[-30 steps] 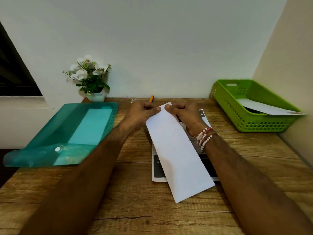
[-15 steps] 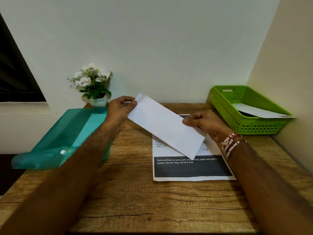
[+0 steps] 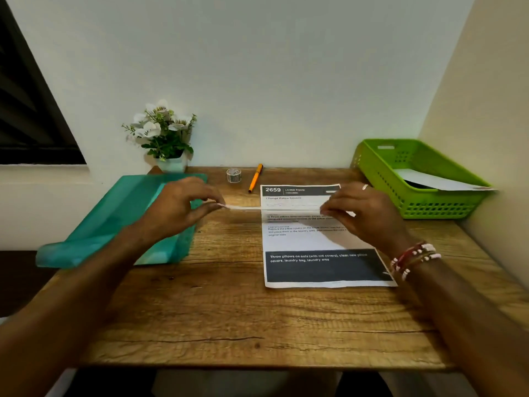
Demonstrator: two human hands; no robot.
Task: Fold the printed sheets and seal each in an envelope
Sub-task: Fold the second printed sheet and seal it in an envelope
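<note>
Now your left hand [image 3: 183, 209] and right hand [image 3: 365, 217] each pinch an end of the thin white envelope [image 3: 246, 208], edge-on above the printed sheet [image 3: 300, 240] flat on the grainy wooden counter [image 3: 229, 310].

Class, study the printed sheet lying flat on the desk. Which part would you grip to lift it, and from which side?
Probably pinch the near edge of the printed sheet, coming from the person's side. It lies flat on the table, so a thumb must slide under a free edge. The near edge is uncovered, while the envelope is held across its far part.
</note>
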